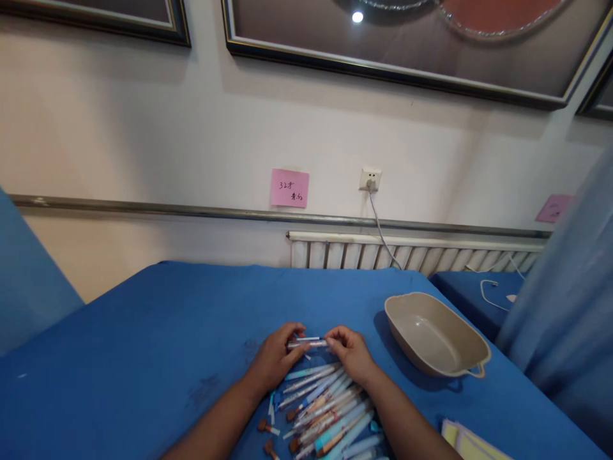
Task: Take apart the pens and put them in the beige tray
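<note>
Far to the left of the hands hangs a light-blue curtain point(29, 281), and high beyond it on the wall is the corner of a dark-framed picture point(96, 14). The blue-covered worktop point(119, 358) spreads out from there beneath both hands, with dark stains point(204, 391) just left of the left forearm. Brown-headed pieces point(268, 427) on short pale stems lie nearer the wearer than the left hand point(275, 356). That hand has its thumb and fingers closed around the left end of a clear pen barrel point(316, 344); a slim white rod point(308, 338) with a dark end lies alongside it, just beyond. On the wall straight ahead of the hands is a handwritten pink note point(290, 188). Between the forearms, on the near side of the hands, pens point(330, 409) with clear, pale-blue and orange-patterned barrels lie heaped, mostly slanting the same way. The right hand point(353, 355) pinches the barrel's right end between thumb and fingertips. Beyond it are a wall socket point(370, 179) with a plugged-in cable and a white radiator point(354, 252). A beige plastic basin point(435, 332) stands right of the right hand, and yellow paper pads point(472, 444) lie beside the right forearm. Farthest right hangs another blue curtain point(569, 287).
</note>
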A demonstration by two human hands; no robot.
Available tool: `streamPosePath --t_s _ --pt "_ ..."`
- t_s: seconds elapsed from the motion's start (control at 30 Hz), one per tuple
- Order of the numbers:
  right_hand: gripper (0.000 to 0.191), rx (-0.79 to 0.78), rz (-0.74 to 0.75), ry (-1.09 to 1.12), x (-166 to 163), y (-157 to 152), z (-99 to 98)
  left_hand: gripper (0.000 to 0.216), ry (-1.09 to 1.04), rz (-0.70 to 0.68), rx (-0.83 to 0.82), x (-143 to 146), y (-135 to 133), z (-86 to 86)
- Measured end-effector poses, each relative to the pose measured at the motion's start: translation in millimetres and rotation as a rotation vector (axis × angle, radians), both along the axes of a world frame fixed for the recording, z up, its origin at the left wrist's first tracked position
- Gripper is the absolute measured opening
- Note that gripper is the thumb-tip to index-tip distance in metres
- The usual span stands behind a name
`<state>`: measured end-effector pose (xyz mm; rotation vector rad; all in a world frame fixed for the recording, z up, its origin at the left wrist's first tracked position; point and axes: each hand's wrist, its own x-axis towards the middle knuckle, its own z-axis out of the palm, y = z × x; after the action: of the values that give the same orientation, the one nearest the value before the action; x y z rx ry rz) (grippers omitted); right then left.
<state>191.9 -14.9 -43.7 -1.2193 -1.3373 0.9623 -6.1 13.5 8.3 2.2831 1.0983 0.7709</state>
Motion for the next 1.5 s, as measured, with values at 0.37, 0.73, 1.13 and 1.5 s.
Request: streamPosePath --t_s 0.37,0.73,1.13,1.5 --pt "0.018 0.032 0.001 -0.15 -1.3 -5.9 9.1 0.029 0.133 -0.005 0.021 -0.9 0.0 2.7" --pt "0.016 0.049 -0.01 -0.169 -1.5 -5.9 6.7 0.03 0.146 -0.025 -0.013 0.4 0.7 2.5" --pt "0.018 0.042 -0.034 -0.111 -1.3 -4.9 8.2 0.027 0.092 -0.065 0.049 1.0 -5.5 2.2" --pt "0.016 0.062 -0.029 -0.145 -0.7 -5.6 9.4 0.03 0.229 -0.132 0.135 3.8 -6.0 1.3"
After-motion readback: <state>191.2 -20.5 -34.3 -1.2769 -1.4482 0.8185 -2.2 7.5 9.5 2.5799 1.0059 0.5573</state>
